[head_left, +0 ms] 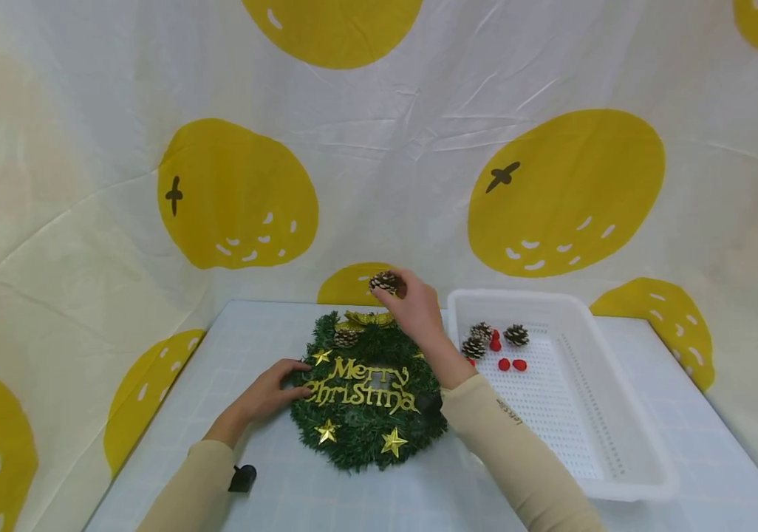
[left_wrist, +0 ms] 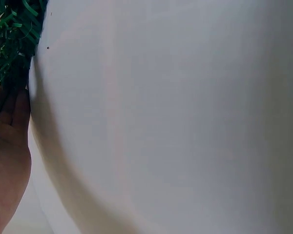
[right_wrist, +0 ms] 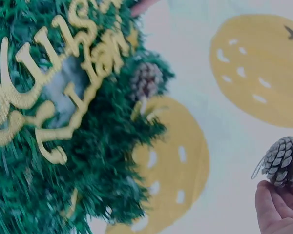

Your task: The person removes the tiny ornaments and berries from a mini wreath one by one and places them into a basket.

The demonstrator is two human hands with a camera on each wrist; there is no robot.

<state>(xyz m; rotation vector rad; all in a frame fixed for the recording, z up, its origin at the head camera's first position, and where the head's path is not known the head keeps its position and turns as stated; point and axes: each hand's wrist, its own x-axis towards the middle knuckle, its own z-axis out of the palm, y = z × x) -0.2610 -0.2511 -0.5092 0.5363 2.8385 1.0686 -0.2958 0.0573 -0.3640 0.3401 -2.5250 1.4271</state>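
Note:
A green Christmas wreath (head_left: 359,451) with gold "Merry Christma" lettering and gold stars lies on the table. My left hand (head_left: 275,390) grips its left edge, with greenery between thumb and fingers in the left wrist view. Above the wreath's far edge, my right hand (head_left: 414,301) pinches a white-tipped pine cone (head_left: 383,282). In the right wrist view this pine cone (right_wrist: 282,158) shows a thin loop of string. Another pine cone (head_left: 346,338) sits on the wreath's upper left, close to a gold bow (head_left: 369,319).
To the right stands a white plastic basket (head_left: 625,399) holding several pine cones (head_left: 516,335) and red berries (head_left: 504,364). A small black object (head_left: 242,479) lies by my left forearm. Behind the table hangs a curtain (head_left: 386,185) printed with yellow fruit.

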